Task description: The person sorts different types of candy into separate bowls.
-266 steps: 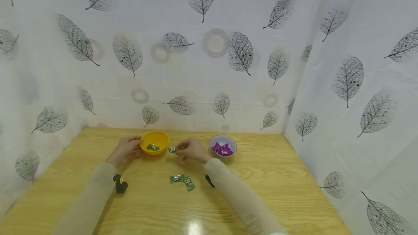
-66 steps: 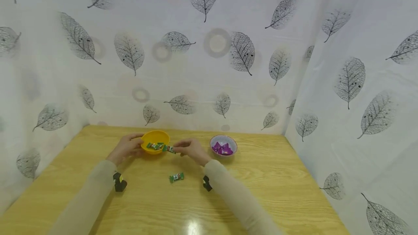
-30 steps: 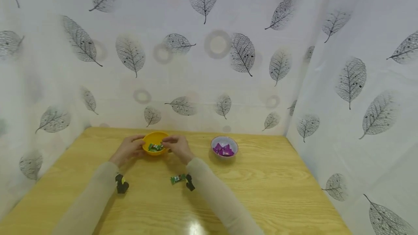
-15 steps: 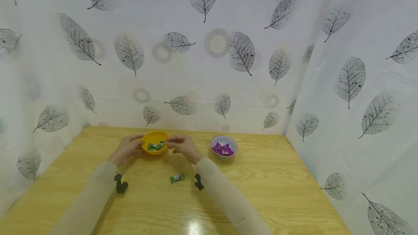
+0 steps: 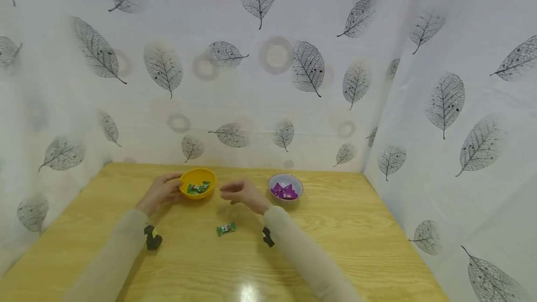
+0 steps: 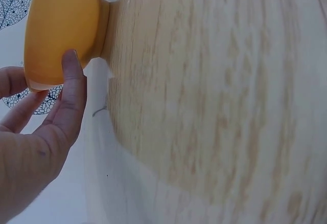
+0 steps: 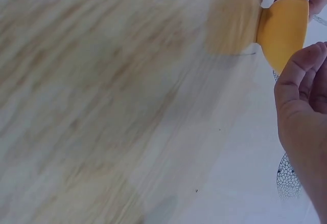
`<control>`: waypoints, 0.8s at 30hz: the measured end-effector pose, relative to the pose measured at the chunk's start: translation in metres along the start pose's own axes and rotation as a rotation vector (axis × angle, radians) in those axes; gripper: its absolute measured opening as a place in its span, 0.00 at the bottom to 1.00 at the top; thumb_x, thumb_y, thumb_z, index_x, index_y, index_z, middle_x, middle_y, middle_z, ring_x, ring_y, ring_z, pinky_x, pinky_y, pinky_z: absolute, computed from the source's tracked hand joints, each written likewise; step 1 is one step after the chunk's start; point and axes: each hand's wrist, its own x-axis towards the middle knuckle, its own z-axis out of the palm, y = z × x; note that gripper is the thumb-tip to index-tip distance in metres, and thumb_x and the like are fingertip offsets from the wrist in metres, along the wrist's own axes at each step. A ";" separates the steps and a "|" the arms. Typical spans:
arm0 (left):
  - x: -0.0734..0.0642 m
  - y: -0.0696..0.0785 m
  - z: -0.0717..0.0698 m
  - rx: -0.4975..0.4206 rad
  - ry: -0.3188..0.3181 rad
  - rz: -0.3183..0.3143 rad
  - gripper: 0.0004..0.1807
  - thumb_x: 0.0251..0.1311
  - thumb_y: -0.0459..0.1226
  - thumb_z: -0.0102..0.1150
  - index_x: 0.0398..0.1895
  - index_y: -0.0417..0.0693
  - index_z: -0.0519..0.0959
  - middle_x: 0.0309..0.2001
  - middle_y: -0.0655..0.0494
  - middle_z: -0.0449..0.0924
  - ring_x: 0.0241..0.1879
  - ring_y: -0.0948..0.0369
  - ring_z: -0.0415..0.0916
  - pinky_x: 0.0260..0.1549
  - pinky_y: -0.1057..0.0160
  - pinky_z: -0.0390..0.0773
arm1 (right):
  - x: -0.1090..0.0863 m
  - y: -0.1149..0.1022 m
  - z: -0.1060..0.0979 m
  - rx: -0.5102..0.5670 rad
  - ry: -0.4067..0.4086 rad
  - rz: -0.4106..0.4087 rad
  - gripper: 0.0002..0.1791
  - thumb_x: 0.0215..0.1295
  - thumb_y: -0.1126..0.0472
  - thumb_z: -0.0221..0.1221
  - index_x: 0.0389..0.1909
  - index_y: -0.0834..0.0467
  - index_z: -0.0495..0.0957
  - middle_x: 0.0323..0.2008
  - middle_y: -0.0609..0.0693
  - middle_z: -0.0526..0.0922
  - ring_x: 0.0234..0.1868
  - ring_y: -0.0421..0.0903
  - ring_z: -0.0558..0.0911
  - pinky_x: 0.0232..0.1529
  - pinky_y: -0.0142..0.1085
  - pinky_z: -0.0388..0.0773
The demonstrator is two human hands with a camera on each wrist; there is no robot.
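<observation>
My left hand [image 5: 161, 193] pinches the rim of the yellow bowl [image 5: 199, 174] from its left side. In the left wrist view, the fingers of that hand [image 6: 46, 137] lie on both sides of the bowl's [image 6: 66, 22] edge. Several green-wrapped candies [image 5: 198, 188] lie inside the bowl. My right hand [image 5: 245, 195] hovers just right of the bowl, fingers loosely bent, holding nothing. The right wrist view shows that hand [image 7: 301, 96] near the bowl [image 7: 286, 27]. One green-wrapped candy [image 5: 226, 229] lies on the table in front of the bowls.
A light bowl with a pink rim [image 5: 274, 180] stands to the right, with purple-wrapped candies [image 5: 285, 192] in it. Everything is on a wood-grain table [image 5: 344, 236]. A white leaf-print curtain [image 5: 251, 97] hangs behind and beside the table.
Green candies went from the table into the yellow bowl one after another. My right hand let the latest go and drew back to the right. The left hand stayed on the bowl.
</observation>
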 end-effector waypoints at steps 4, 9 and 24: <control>0.000 -0.001 0.000 -0.003 0.001 -0.007 0.29 0.74 0.37 0.43 0.74 0.35 0.56 0.71 0.30 0.57 0.55 0.54 0.75 0.52 0.58 0.82 | -0.008 0.003 -0.004 -0.041 -0.042 0.021 0.21 0.64 0.63 0.63 0.57 0.66 0.77 0.55 0.64 0.81 0.45 0.44 0.84 0.51 0.44 0.83; 0.001 0.000 0.001 0.001 0.005 0.000 0.29 0.73 0.37 0.43 0.74 0.35 0.56 0.71 0.29 0.57 0.56 0.54 0.74 0.50 0.60 0.83 | -0.017 0.006 -0.008 -0.097 -0.075 0.042 0.19 0.61 0.65 0.65 0.54 0.63 0.80 0.51 0.61 0.84 0.43 0.41 0.84 0.48 0.41 0.84; 0.002 -0.001 0.001 -0.002 0.000 0.005 0.29 0.74 0.38 0.43 0.74 0.36 0.57 0.71 0.30 0.58 0.52 0.57 0.75 0.50 0.60 0.83 | -0.028 0.017 -0.015 -0.418 -0.294 0.085 0.17 0.52 0.61 0.72 0.45 0.51 0.85 0.40 0.39 0.87 0.41 0.35 0.82 0.48 0.27 0.78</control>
